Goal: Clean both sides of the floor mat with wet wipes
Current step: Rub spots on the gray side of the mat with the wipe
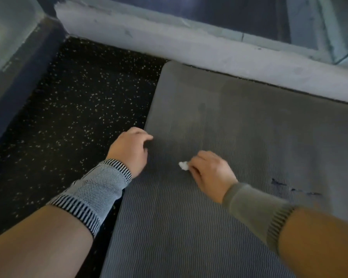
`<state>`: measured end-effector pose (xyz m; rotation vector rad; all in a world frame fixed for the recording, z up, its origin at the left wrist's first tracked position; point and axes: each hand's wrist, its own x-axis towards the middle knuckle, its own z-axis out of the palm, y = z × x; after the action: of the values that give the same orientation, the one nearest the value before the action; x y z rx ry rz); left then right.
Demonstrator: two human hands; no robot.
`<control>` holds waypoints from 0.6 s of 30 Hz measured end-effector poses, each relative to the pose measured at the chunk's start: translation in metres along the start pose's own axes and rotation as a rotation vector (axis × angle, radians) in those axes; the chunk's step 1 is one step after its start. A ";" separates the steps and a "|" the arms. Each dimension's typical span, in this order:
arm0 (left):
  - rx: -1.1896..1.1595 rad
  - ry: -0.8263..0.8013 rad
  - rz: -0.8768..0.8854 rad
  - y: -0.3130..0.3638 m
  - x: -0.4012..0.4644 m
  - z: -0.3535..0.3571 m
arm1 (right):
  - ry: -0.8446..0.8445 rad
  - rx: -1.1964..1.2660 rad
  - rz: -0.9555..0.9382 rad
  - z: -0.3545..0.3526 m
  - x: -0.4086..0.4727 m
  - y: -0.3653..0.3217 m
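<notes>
Single head cam, close above, looks forward-down; mat (219, 137) under both hands, floor (78, 109) left of the left hand (129, 151).

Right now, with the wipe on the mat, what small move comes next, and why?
Probably sweep the right hand, pinching the small white wet wipe, right toward the dark smears on the grey ribbed floor mat, while the left hand steadies its edge.
</notes>
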<state>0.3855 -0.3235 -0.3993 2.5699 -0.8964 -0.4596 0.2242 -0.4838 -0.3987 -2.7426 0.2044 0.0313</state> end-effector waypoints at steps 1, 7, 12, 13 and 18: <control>0.000 -0.014 -0.003 0.001 0.000 0.001 | 0.003 -0.029 0.005 -0.002 0.012 0.007; 0.021 -0.067 -0.020 -0.007 0.007 -0.003 | 0.202 -0.126 0.380 -0.007 0.073 0.029; 0.016 -0.083 -0.053 -0.007 0.009 0.000 | 0.036 -0.024 0.051 0.006 0.018 0.004; 0.025 -0.094 -0.051 -0.006 0.009 0.000 | 0.046 -0.049 0.069 0.001 0.031 0.010; 0.045 -0.117 -0.033 -0.007 0.013 -0.005 | 0.164 -0.106 0.367 -0.002 0.075 0.022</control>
<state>0.4010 -0.3256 -0.4005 2.6254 -0.9142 -0.6112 0.2953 -0.5149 -0.4088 -2.7730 0.7696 -0.0855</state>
